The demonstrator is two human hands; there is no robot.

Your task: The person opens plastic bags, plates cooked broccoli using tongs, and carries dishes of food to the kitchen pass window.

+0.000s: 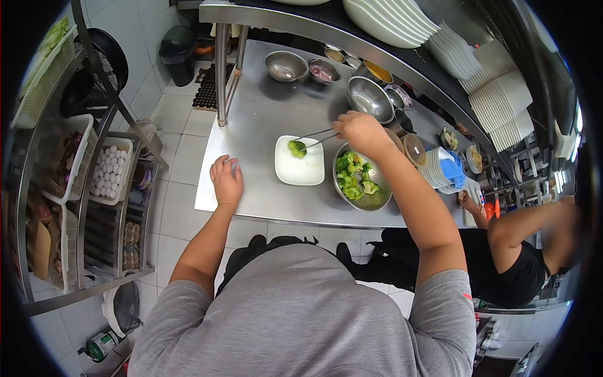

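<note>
My right hand [361,132] is closed on metal tongs [322,137], whose tips hold a broccoli floret [297,148] over the upper left part of a square white plate [300,169]. Right of the plate, under my right forearm, stands a metal bowl [377,202] with several broccoli florets [352,179] and a few orange bits. My left hand [226,179] rests on the steel table [251,135], left of the plate, its fingers slightly apart and nothing in them.
Metal bowls [286,66] line the table's back, one with pink pieces [323,71]. Stacked white dishes [433,168] stand at the right. Above is a shelf [301,22] with plates. A co-worker [509,257] in black stands at the right. Egg racks [113,173] are left.
</note>
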